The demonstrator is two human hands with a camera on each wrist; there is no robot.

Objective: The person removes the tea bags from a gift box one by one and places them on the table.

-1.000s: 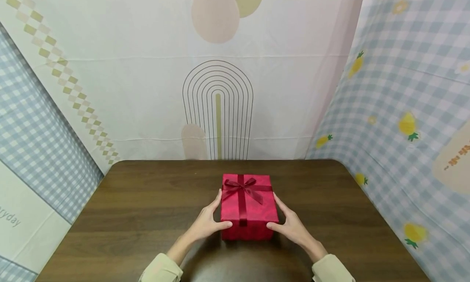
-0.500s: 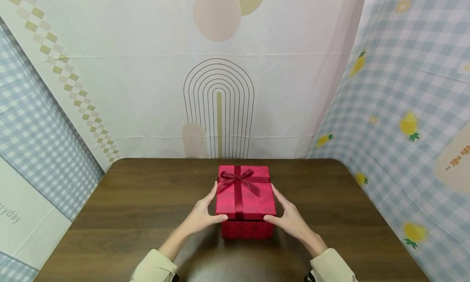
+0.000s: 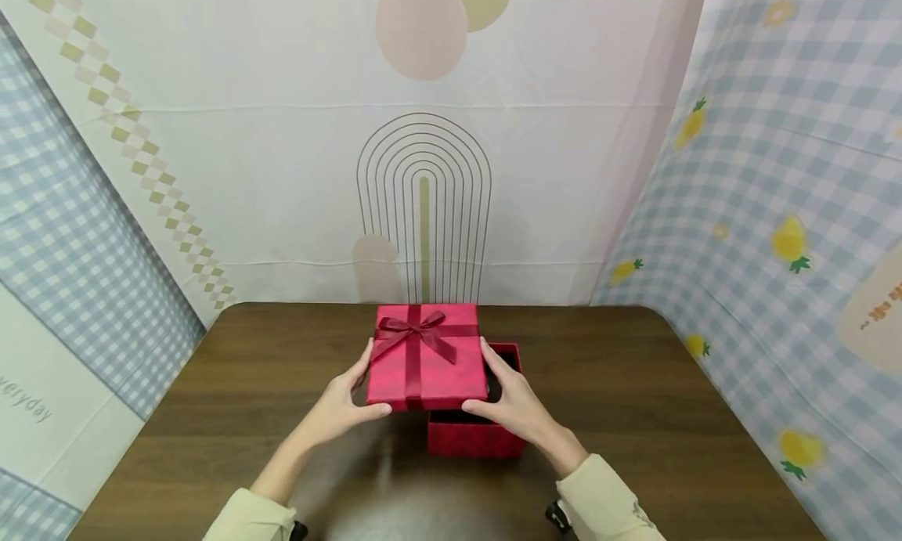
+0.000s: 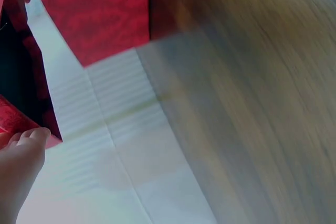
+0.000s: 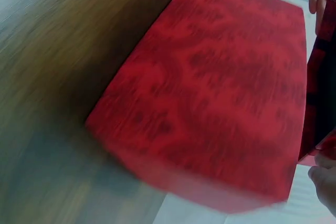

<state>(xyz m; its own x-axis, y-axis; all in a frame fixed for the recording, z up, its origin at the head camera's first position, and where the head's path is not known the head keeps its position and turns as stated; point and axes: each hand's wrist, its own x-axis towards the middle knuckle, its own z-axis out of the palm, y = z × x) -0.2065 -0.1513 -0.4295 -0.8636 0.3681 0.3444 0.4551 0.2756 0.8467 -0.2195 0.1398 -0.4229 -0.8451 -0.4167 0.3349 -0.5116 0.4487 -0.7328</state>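
A red gift-box lid (image 3: 442, 378) with a dark red ribbon bow (image 3: 417, 330) is raised off its box, level and shifted left. My left hand (image 3: 338, 408) grips its left side, thumb along the front edge. On the right side, my right hand (image 3: 520, 408) holds it the same way. Beneath and to the right stands the red box (image 3: 475, 439) on the table, partly covered by the lid; what lies in its dark inside cannot be made out. In the left wrist view the lid's underside (image 4: 16, 72) looks black. The box wall (image 5: 220, 87) fills much of the right wrist view.
The brown wooden table (image 3: 282, 369) extends around the box on all sides. A white patterned cloth (image 3: 282, 173) hangs behind its far edge, with checked cloth (image 3: 747, 290) at the right and left.
Both hands have lifted the lid up off the box and carried it left. The box has stayed in place, and its open top now partly shows.
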